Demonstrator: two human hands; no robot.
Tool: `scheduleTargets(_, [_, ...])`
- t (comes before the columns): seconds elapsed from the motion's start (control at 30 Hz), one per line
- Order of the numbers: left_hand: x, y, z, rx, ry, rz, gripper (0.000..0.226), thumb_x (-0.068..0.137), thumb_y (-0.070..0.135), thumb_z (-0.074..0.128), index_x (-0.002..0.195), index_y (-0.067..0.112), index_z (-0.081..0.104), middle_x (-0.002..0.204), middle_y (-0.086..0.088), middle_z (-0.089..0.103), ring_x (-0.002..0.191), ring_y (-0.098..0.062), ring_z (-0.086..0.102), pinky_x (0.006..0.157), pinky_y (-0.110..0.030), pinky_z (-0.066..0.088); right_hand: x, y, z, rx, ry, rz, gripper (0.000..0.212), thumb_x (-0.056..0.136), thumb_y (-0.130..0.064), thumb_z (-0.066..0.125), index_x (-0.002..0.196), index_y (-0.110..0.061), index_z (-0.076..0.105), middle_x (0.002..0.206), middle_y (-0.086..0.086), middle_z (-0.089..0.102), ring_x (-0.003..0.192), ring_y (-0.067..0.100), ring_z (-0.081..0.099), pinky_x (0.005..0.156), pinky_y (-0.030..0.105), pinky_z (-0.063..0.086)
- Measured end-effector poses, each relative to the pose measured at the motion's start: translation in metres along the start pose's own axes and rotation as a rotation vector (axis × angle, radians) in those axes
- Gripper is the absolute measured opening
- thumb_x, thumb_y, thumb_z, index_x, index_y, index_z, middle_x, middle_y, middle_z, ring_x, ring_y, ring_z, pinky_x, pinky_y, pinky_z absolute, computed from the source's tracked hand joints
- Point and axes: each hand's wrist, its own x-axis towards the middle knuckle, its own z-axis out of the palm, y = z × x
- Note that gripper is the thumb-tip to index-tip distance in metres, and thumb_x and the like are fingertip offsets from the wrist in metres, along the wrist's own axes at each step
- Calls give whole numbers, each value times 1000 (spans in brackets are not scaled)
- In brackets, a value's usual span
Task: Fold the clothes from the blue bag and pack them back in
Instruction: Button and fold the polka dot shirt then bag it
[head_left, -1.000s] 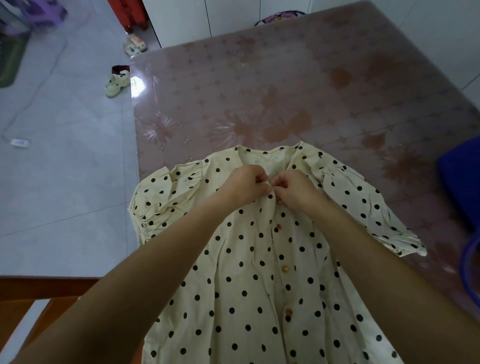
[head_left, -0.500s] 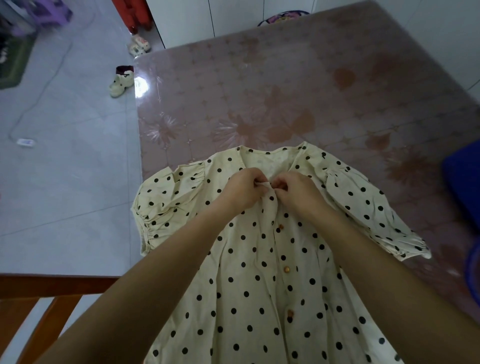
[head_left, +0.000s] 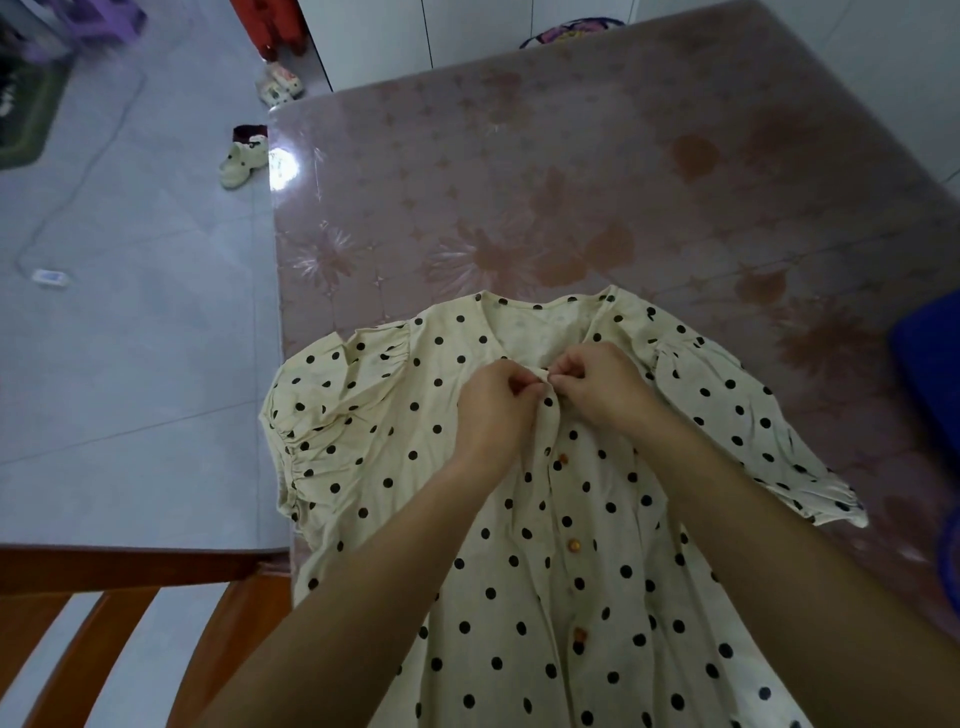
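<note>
A cream dress with black dots (head_left: 395, 431) lies face up on the table, neckline away from me, short puffed sleeves spread to both sides. A row of small orange buttons runs down its front. My left hand (head_left: 493, 410) and my right hand (head_left: 597, 387) meet at the top of the button placket, just under the neckline. Each pinches the fabric edge there with curled fingers. A blue bag (head_left: 930, 374) shows partly at the right edge of the view.
The table (head_left: 571, 171) has a glossy pink floral cover. Its left edge runs beside a grey tiled floor with a pair of small shoes (head_left: 241, 161). A wooden chair back (head_left: 104, 613) stands at the lower left. White cabinets stand behind the table.
Both hands stay pinched together at the top of the placket. The view has shifted slightly, so the dress sits a little further right in frame.
</note>
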Motion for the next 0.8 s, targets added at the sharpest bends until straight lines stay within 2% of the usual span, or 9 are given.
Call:
scheduleTargets(0.1, [0,3,-1,-47,-5,-10,4,83,19,68,79,19,69,71,8,65,68,-8,61,68,-23,50,2,0,-2,52,-36,27,10,88,-11,59,82,-17,66,83,-3,65,84,15,61,82,31,51])
scheduleTargets(0.2, [-2,4,-1,-36,-17,-10,7,84,18,68,77,20,69,70,9,64,66,-6,60,66,-20,49,2,-1,-4,140,-57,60,20,89,-10,59,73,-21,62,72,-4,63,71,10,59,75,27,51])
scheduleTargets(0.27, [-4,3,1,-60,-6,-9,7,85,17,66,78,19,68,71,10,63,67,-4,60,67,-18,48,2,-1,-4,147,-57,50,20,89,-11,60,72,-24,61,73,-6,63,72,9,59,74,25,50])
scheduleTargets(0.43, [-7,1,4,-63,17,-14,5,87,17,64,90,15,67,78,12,62,74,0,58,70,-13,45,-1,2,1,175,25,48,5,84,-13,66,85,-14,70,84,-1,70,82,15,66,80,32,54])
scheduleTargets(0.63, [-6,4,3,8,-9,19,7,88,14,61,85,18,66,75,13,60,72,1,56,66,-10,42,-1,6,7,65,43,28,13,86,-18,63,88,-10,73,81,5,71,76,21,67,77,41,56])
scheduleTargets(0.73, [-5,5,3,38,-1,30,10,88,14,60,81,14,67,76,7,64,73,-5,60,67,-16,48,-3,7,3,62,26,4,26,87,-23,59,84,-1,72,79,14,71,75,32,66,70,42,56])
scheduleTargets(0.8, [-4,5,3,82,-14,47,12,88,13,58,81,14,69,75,5,67,70,-7,62,66,-22,51,-7,5,-2,120,-5,-2,27,86,-32,64,84,-7,75,85,3,74,78,22,68,71,35,56])
